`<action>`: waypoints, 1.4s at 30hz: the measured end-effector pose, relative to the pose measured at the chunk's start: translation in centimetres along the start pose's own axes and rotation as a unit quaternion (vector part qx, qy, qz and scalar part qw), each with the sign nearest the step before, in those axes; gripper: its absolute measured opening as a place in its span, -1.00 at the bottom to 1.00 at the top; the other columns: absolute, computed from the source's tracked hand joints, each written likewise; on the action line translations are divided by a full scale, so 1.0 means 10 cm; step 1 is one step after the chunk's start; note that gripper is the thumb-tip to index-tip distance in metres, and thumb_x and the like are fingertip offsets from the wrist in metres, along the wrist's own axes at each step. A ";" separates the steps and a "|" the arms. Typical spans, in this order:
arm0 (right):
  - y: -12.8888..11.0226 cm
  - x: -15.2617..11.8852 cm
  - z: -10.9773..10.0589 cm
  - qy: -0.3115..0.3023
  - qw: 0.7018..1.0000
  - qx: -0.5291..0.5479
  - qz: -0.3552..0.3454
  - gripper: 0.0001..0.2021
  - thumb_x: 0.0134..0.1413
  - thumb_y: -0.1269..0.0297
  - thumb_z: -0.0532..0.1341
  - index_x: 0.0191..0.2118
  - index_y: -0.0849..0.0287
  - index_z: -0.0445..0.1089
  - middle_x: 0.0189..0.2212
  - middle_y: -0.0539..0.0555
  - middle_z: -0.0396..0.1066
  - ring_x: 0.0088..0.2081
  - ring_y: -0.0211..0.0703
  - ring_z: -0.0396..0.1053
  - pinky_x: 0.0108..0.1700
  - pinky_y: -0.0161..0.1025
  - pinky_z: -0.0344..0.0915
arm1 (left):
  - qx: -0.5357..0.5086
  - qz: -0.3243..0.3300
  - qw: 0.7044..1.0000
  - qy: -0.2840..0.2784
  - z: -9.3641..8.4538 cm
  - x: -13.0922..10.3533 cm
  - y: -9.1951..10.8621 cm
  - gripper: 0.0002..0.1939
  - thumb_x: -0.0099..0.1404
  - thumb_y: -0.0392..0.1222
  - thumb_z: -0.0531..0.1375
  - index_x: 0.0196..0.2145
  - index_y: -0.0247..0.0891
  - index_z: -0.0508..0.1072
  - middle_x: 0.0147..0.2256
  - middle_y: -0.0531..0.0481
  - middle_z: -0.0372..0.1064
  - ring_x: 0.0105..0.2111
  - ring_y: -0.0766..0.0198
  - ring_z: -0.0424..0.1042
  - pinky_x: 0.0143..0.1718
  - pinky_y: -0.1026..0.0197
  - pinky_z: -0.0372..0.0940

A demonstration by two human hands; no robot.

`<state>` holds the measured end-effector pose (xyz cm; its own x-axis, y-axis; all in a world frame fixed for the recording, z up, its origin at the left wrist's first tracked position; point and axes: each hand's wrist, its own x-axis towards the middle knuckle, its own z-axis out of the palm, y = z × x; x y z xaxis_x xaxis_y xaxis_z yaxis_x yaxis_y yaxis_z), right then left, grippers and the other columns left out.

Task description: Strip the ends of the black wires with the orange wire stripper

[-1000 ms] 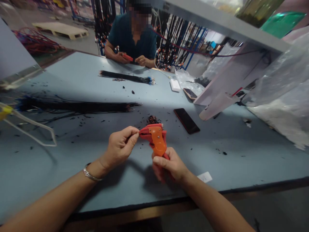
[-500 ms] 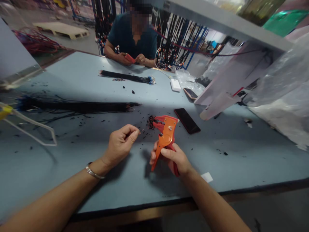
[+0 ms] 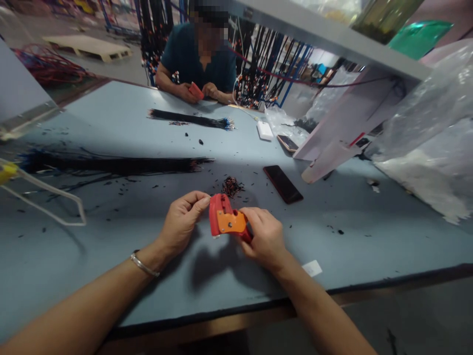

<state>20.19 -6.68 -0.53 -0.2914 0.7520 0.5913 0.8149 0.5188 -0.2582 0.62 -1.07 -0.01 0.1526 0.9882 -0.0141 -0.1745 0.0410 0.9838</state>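
Note:
My right hand (image 3: 264, 236) is wrapped round the handles of a red and orange wire stripper (image 3: 229, 219), whose head points left. At the tool's jaws, my left hand (image 3: 185, 217) pinches something thin, perhaps a wire; its end is hidden at the red head. Just behind the tool lies a small heap of dark and reddish scraps (image 3: 231, 187). A long bundle of black wires (image 3: 121, 164) lies to the left, and a shorter bundle (image 3: 188, 118) lies farther back.
A dark phone (image 3: 283, 184) lies right of the scraps. Farther back are a white box (image 3: 265, 130) and another phone (image 3: 287, 143). A shelf (image 3: 332, 39) overhangs the right. Across the table (image 3: 148, 291), a person (image 3: 199, 64) holds a red object. A white frame (image 3: 55, 190) stands left.
The stripper has turned from upright to pointing left, and its head has come against my left fingertips. My right hand has rotated with it. My left hand has barely moved.

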 end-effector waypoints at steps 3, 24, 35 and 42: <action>-0.01 0.01 0.03 -0.006 0.999 -0.034 -0.023 -0.66 -0.04 0.30 0.17 -0.09 0.28 0.34 -0.24 0.24 0.49 -0.24 0.05 0.42 -0.19 -0.08 0.30 | -0.038 -0.044 0.998 -0.006 0.02 -0.02 0.04 -0.72 0.11 0.00 0.32 -0.41 -0.28 0.44 -0.50 0.10 0.39 -0.54 0.39 0.30 -0.47 0.35 0.24; -0.04 0.04 0.05 0.016 0.996 -0.071 -0.057 -0.68 0.07 0.27 0.16 -0.08 0.34 0.37 -0.22 0.28 0.46 -0.20 0.05 0.40 -0.14 -0.05 0.24 | 0.014 -0.025 0.996 -0.085 -0.02 -0.03 -0.07 -0.87 0.06 -0.21 0.30 -0.38 -0.25 0.48 -0.41 0.03 0.46 -0.42 0.28 0.42 -0.36 0.29 0.34; -0.03 0.06 0.04 0.018 0.995 -0.083 -0.052 -0.67 0.10 0.26 0.14 -0.05 0.34 0.37 -0.21 0.29 0.45 -0.17 0.07 0.39 -0.12 -0.03 0.24 | 0.058 0.003 0.993 -0.100 0.05 -0.09 0.05 -0.83 0.01 -0.13 0.30 -0.42 -0.26 0.49 -0.48 0.01 0.46 -0.50 0.26 0.40 -0.47 0.28 0.33; -0.02 0.06 0.03 0.021 0.995 -0.084 -0.047 -0.67 0.10 0.26 0.14 -0.05 0.31 0.35 -0.22 0.28 0.46 -0.18 0.06 0.39 -0.13 -0.05 0.23 | 0.102 0.041 0.982 -0.153 0.02 -0.08 0.06 -0.87 0.06 -0.15 0.29 -0.45 -0.26 0.51 -0.45 -0.01 0.48 -0.44 0.25 0.44 -0.35 0.25 0.38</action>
<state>19.70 -6.22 -0.34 -0.3523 0.6841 0.6387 0.8583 0.5082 -0.0709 0.60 -1.84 0.66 0.4374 0.8948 0.0900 -0.0045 -0.0979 0.9952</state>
